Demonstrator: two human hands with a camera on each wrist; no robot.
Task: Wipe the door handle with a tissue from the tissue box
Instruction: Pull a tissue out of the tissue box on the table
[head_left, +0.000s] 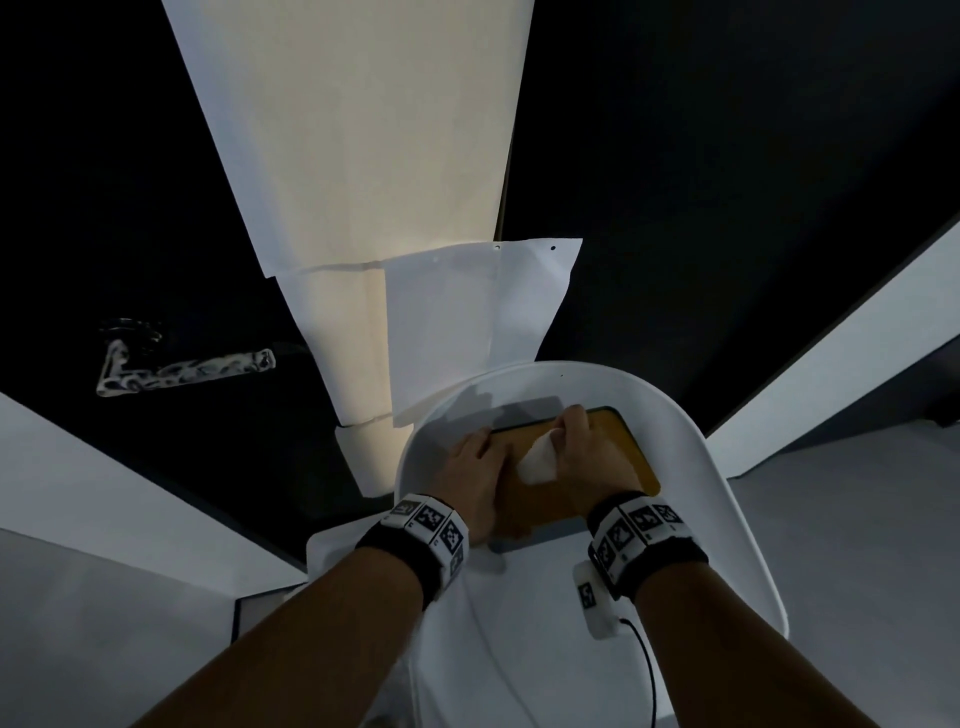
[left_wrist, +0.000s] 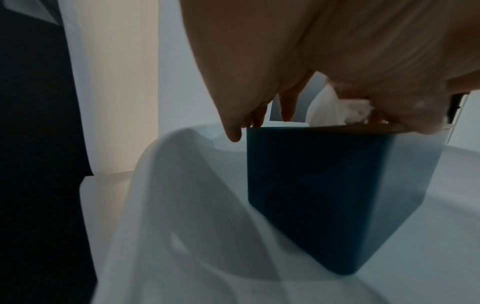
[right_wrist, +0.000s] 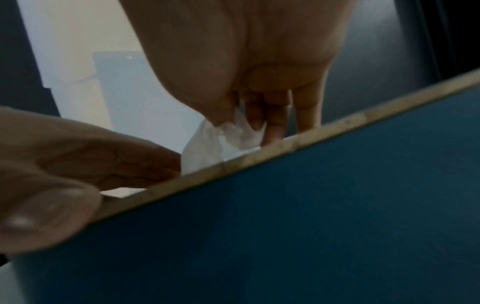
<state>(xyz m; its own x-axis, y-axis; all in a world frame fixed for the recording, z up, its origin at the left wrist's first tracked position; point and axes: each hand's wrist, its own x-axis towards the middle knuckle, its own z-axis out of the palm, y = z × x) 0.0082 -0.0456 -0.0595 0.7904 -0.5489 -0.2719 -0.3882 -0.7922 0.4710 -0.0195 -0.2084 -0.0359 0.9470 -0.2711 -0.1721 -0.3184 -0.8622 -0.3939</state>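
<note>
A dark blue tissue box (head_left: 631, 457) (left_wrist: 324, 193) (right_wrist: 311, 216) with a tan wooden lid stands on a white chair seat (head_left: 696, 467). My left hand (head_left: 475, 478) (left_wrist: 249, 115) rests on the lid's left end, fingers straight, holding the box down. My right hand (head_left: 576, 441) (right_wrist: 246, 121) pinches a white tissue (head_left: 537, 460) (left_wrist: 335, 111) (right_wrist: 207, 148) sticking up from the lid. A metal lever door handle (head_left: 176, 364) sits on the dark door at the left, well away from both hands.
White and cream paper sheets (head_left: 363, 156) hang on the dark door (head_left: 104, 208) above the chair. Pale wall or floor panels (head_left: 104, 519) flank the door at lower left and right. A black cable (head_left: 647, 670) trails from my right wrist band.
</note>
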